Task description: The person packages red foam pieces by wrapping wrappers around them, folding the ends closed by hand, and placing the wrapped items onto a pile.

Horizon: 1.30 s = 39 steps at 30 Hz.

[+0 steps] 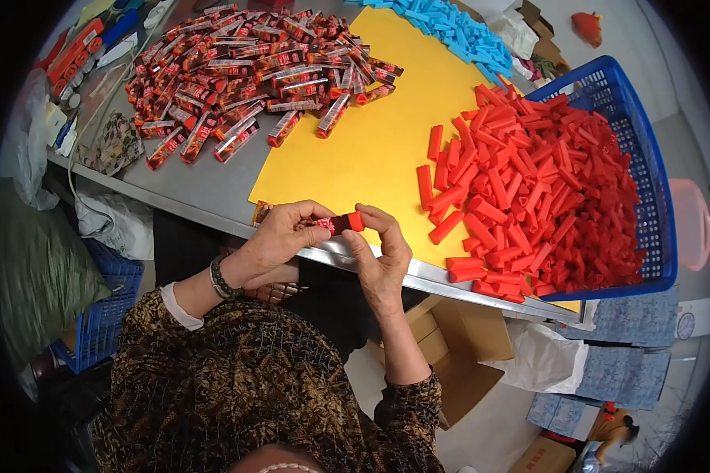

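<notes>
Near the front edge of the table, my left hand [274, 239] is closed on a small dark printed sleeve [338, 225]. A red plastic piece [356, 221] shows at the sleeve's right end. The thumb and index finger of my right hand [383, 264] are closed around this red end. How far the red piece reaches inside the sleeve is hidden. Beyond my hands lies a heap of dark red printed packs [288, 75], some with clear faces. To the right, many loose red plastic pieces [521, 189] spill across a yellow sheet [347, 169].
A blue plastic basket [661, 181] lies tipped at the right, with red pieces spilling from it. Blue pieces [450, 31] are heaped at the back. An open cardboard box [469, 339] stands below the table edge. At the left are a cloth pouch [114, 144] and plastic bags.
</notes>
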Each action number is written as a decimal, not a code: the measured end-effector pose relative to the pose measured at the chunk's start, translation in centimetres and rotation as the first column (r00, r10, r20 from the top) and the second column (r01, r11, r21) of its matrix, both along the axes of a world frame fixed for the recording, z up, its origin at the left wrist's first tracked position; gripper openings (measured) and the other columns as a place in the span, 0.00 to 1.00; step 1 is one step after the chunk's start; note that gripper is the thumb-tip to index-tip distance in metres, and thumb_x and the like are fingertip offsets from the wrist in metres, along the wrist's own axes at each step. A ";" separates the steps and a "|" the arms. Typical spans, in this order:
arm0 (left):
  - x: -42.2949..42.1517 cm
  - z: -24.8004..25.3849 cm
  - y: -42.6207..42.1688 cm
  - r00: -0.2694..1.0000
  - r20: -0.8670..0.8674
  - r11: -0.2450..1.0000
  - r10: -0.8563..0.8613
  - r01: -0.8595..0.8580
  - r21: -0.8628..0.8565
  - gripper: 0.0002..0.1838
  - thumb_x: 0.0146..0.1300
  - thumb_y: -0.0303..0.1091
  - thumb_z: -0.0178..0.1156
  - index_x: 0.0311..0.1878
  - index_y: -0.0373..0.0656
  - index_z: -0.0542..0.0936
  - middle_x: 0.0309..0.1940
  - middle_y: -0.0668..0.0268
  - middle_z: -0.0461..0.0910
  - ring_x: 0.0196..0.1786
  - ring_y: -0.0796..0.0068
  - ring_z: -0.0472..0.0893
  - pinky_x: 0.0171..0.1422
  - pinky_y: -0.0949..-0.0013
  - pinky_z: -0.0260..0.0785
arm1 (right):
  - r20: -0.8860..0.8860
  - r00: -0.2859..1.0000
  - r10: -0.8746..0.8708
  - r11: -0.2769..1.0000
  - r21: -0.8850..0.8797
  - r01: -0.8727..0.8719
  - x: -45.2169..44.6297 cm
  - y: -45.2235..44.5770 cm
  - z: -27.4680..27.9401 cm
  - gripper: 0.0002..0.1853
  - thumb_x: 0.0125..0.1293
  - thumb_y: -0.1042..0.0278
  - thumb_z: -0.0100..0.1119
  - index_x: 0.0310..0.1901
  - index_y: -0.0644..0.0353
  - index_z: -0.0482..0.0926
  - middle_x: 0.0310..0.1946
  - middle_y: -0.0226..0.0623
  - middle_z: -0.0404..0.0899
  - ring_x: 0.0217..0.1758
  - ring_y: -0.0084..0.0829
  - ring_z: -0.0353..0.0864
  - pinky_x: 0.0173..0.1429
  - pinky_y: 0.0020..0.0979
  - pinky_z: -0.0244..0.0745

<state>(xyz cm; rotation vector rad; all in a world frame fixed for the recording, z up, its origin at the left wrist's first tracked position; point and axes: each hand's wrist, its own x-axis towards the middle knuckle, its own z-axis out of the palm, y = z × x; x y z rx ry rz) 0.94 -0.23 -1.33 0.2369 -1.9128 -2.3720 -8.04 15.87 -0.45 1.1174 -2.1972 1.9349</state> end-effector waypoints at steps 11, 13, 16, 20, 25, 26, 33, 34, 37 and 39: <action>0.0 -0.1 0.7 1.000 0.028 0.991 0.010 -0.014 0.133 0.12 0.67 0.27 0.58 0.52 0.36 0.78 0.38 0.72 0.80 0.34 0.89 0.75 0.40 0.82 0.71 | 0.014 1.000 -0.028 0.999 -0.015 0.029 1.1 -0.7 -0.3 0.09 0.57 0.78 0.68 0.40 0.66 0.81 0.46 0.48 0.80 0.49 0.37 0.82 0.54 0.33 0.75; 0.0 -0.1 0.6 0.999 0.031 0.990 0.007 -0.012 0.143 0.12 0.67 0.27 0.58 0.53 0.36 0.78 0.39 0.71 0.80 0.34 0.89 0.75 0.40 0.82 0.71 | -0.011 1.000 -0.029 1.000 -0.001 0.029 1.0 -0.8 -0.3 0.10 0.56 0.79 0.68 0.40 0.66 0.81 0.46 0.49 0.80 0.49 0.38 0.82 0.54 0.33 0.75; -0.1 0.1 0.6 1.000 0.006 0.991 0.031 -0.031 0.130 0.13 0.66 0.27 0.59 0.53 0.35 0.78 0.39 0.71 0.80 0.35 0.88 0.75 0.40 0.82 0.71 | -0.049 0.998 -0.042 0.999 0.031 0.044 0.7 -0.7 0.0 0.11 0.56 0.80 0.68 0.41 0.66 0.80 0.46 0.48 0.80 0.50 0.39 0.81 0.54 0.33 0.75; -0.2 0.0 -1.0 0.995 0.028 0.994 0.097 -0.099 0.048 0.12 0.65 0.24 0.60 0.51 0.35 0.79 0.38 0.71 0.80 0.36 0.87 0.77 0.40 0.80 0.72 | 0.012 0.999 -0.046 0.999 -0.012 0.047 0.3 -0.6 -0.1 0.15 0.57 0.81 0.65 0.46 0.67 0.78 0.47 0.47 0.80 0.47 0.38 0.82 0.52 0.32 0.75; -3.0 2.9 -9.3 0.903 -0.336 0.608 0.267 -0.428 -0.669 0.09 0.57 0.30 0.64 0.40 0.38 0.82 0.33 0.60 0.81 0.36 0.67 0.81 0.41 0.67 0.72 | 0.045 0.999 -0.012 0.997 0.081 0.008 -0.2 0.5 -0.9 0.11 0.64 0.79 0.61 0.48 0.68 0.78 0.44 0.37 0.79 0.46 0.26 0.79 0.55 0.26 0.72; -3.5 5.0 -11.7 0.913 -0.332 0.472 0.235 -0.406 -0.783 0.10 0.57 0.32 0.64 0.42 0.40 0.81 0.34 0.59 0.80 0.38 0.61 0.81 0.42 0.65 0.72 | 0.028 0.999 -0.016 0.996 0.093 0.013 0.0 0.4 -0.9 0.09 0.64 0.77 0.62 0.45 0.67 0.80 0.41 0.35 0.80 0.45 0.25 0.79 0.54 0.25 0.73; -3.5 7.1 -13.5 0.798 -0.598 -0.125 0.074 -0.587 -0.800 0.23 0.53 0.36 0.66 0.53 0.40 0.76 0.48 0.57 0.77 0.55 0.53 0.73 0.58 0.54 0.65 | 0.014 1.000 0.014 0.991 0.131 -0.016 -0.2 0.2 -0.4 0.08 0.60 0.80 0.62 0.42 0.68 0.79 0.38 0.44 0.81 0.39 0.35 0.83 0.45 0.29 0.76; -2.6 5.2 -12.0 0.857 -0.513 -0.046 0.048 -0.511 -0.858 0.21 0.53 0.34 0.65 0.50 0.40 0.77 0.47 0.58 0.77 0.54 0.53 0.73 0.58 0.54 0.65 | -0.028 1.000 0.004 0.984 0.178 0.001 -0.6 0.5 0.0 0.07 0.60 0.79 0.62 0.41 0.66 0.80 0.38 0.44 0.81 0.39 0.38 0.83 0.45 0.30 0.76; -0.2 0.8 -7.8 0.974 -0.224 0.245 -0.020 -0.213 -0.946 0.15 0.52 0.32 0.64 0.43 0.40 0.77 0.42 0.58 0.75 0.50 0.53 0.72 0.55 0.55 0.66 | -0.270 0.957 -0.105 0.960 0.225 0.168 -4.2 1.7 -1.2 0.06 0.60 0.78 0.62 0.39 0.64 0.80 0.37 0.43 0.81 0.37 0.42 0.82 0.42 0.33 0.76; 0.5 -0.2 -6.0 0.988 -0.147 0.261 -0.046 -0.131 -0.956 0.14 0.50 0.31 0.65 0.41 0.41 0.77 0.39 0.59 0.74 0.47 0.54 0.73 0.53 0.56 0.66 | -0.411 0.887 -0.211 0.890 0.295 0.348 -7.5 2.3 -0.9 0.05 0.59 0.75 0.63 0.36 0.62 0.79 0.33 0.43 0.80 0.35 0.45 0.80 0.38 0.36 0.76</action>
